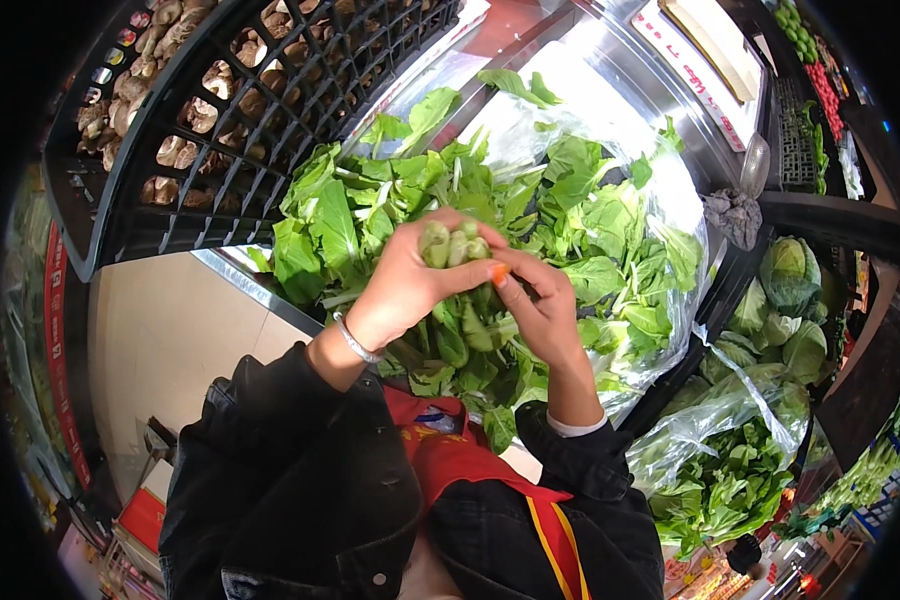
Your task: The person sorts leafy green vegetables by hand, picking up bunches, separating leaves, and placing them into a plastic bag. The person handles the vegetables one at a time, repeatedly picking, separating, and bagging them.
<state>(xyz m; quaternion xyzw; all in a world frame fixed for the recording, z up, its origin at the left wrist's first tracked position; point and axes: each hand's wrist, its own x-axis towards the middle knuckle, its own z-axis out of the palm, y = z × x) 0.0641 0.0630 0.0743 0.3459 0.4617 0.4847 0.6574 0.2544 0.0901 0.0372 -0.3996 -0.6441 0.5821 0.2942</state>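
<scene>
My left hand point(412, 262) is wrapped around a bunch of leafy greens point(456, 246), its pale cut stem ends pointing up and its leaves hanging below. A silver bracelet point(355, 339) circles that wrist. My right hand point(538, 300) meets the left at the right side of the bunch, thumb bent inward. Where the two thumbs meet, a small orange spot point(499, 273) shows; whether it is a tie or a painted nail cannot be told. Right-hand fingers are partly hidden behind the stems. Loose leafy greens point(600, 277) lie heaped beneath both hands, partly on clear plastic point(682, 195).
A black plastic crate point(131, 142) of mushrooms point(172, 45) rises at upper left. Bagged cabbages point(784, 337) and more greens point(727, 480) sit at right, beyond a black divider point(671, 375). A metal ledge point(615, 67) runs behind the heap. Tiled floor point(165, 322) shows at left.
</scene>
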